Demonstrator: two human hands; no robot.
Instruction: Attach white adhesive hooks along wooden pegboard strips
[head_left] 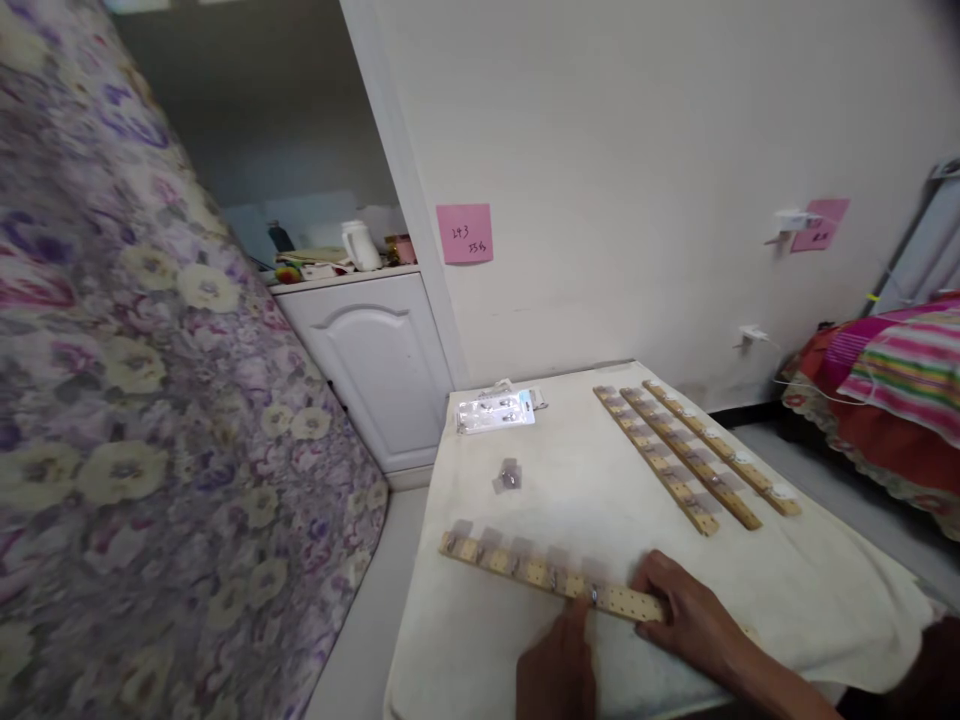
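A pale wooden strip (pixel 534 571) with rows of small holes lies aslant on the cloth-covered table. Several clear plastic squares with small metal hooks sit along it. My right hand (pixel 690 612) is closed on its right end, thumb and fingers on opposite edges. My left hand (pixel 556 662), dark and somewhat blurred, is curled with a fingertip at the strip's front edge, beside a small metal hook (pixel 594 594). What its other fingers hold, if anything, is hidden. Behind the strip, a loose clear square with a hook (pixel 510 475) lies on the cloth.
Three similar wooden strips (pixel 690 455) bearing clear squares lie side by side at the right. Clear packaging with hooks (pixel 495 410) rests near the table's back edge. A floral curtain (pixel 150 400) hangs at left; a bed (pixel 900 370) stands at right.
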